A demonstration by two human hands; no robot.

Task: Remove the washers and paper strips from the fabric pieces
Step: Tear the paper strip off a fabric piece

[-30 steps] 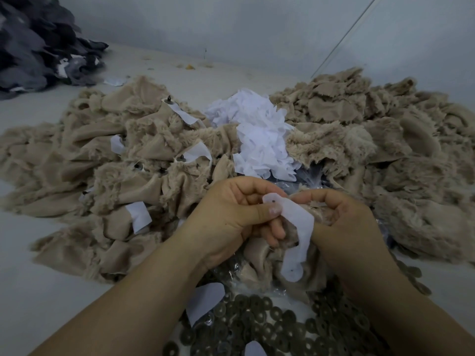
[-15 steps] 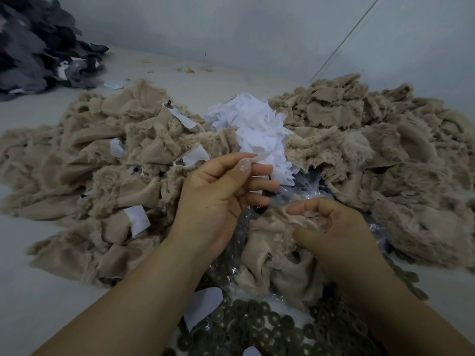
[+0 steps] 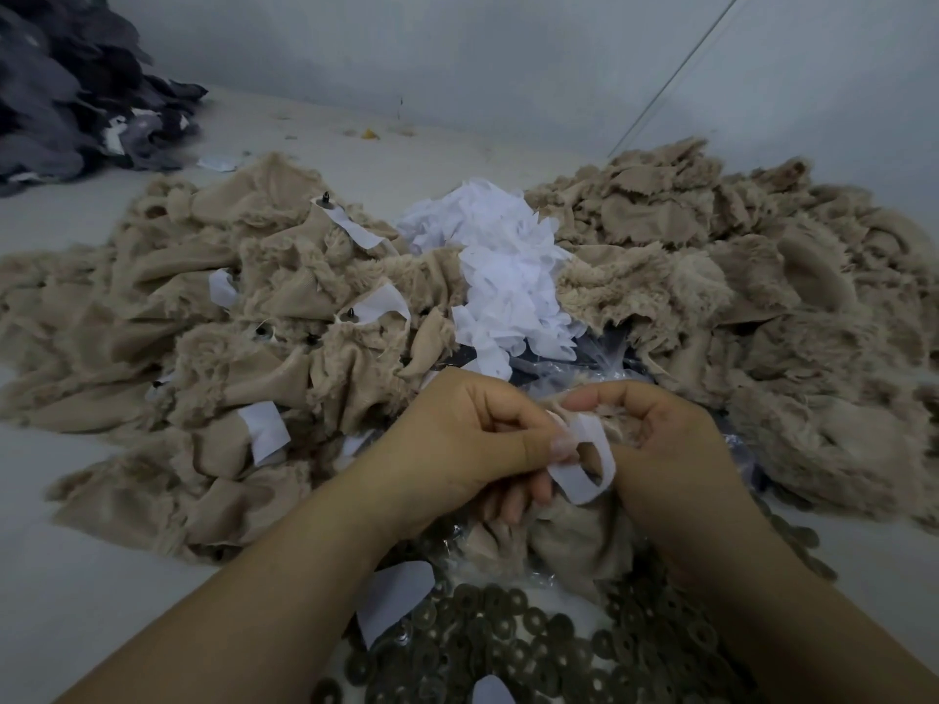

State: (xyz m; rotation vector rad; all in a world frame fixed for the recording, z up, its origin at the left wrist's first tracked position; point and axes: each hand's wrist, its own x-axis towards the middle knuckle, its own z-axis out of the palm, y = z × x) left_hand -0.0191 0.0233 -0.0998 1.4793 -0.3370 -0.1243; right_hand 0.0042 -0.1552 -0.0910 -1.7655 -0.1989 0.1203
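A big heap of tan furry fabric pieces (image 3: 213, 348) lies on the pale floor (image 3: 66, 576), left of the white paper pile (image 3: 508, 276). Some of these pieces have paper strips and small dark studs on them. A second tan heap (image 3: 752, 307) lies right of the paper pile. A dark grey cloth pile (image 3: 61, 83) sits far off, behind and left of the paper pile.

Near the bottom, in front of the paper pile, lots of dark round washers (image 3: 508, 642) lie spread out. A loose white paper piece (image 3: 394, 597) lies at their left edge.

Just in front of the paper pile, two hands work on one tan fabric piece (image 3: 559, 541). The right hand (image 3: 670, 449) has its fingers curled round the top of this fabric piece. The left hand (image 3: 467, 444) pinches a white paper strip (image 3: 584, 464) between thumb and fingers. The strip curls in a loop between the two hands and touches the fabric piece.
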